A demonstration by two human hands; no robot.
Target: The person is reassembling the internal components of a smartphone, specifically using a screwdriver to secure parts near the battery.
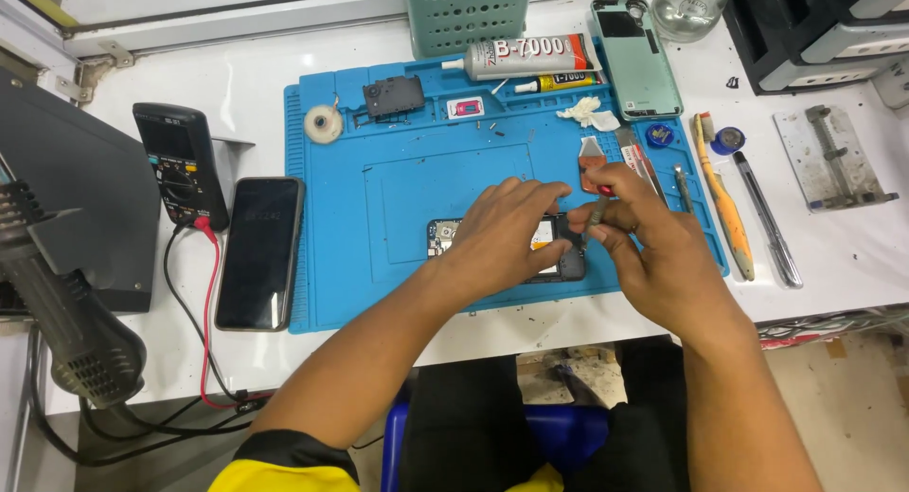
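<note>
Hands met over the opened dark smartphone with its exposed circuit board point(559, 255), which lay at the lower centre of the blue silicone repair mat point(379, 265), its long axis running left to right across the frame. From the head view, the left hand point(502, 232) lay flat on top of the phone, fingers curled down and pressing it in place, covering most of its middle. The right hand point(644, 236) sat just to the phone's right, fingers pinched narrow around a slim metal tool with a red collar point(595, 208), tip angled down-left toward the phone's right end. So the phone lay left of and below the right fingertips, and both hands touched or nearly touched it.

Counted: 1 opened phone, 1 intact black smartphone point(259, 252) at left off the mat, 1 pale green back cover point(637, 56) at upper right, 2 glue tubes point(525, 56), 1 black multimeter point(180, 165).
</note>
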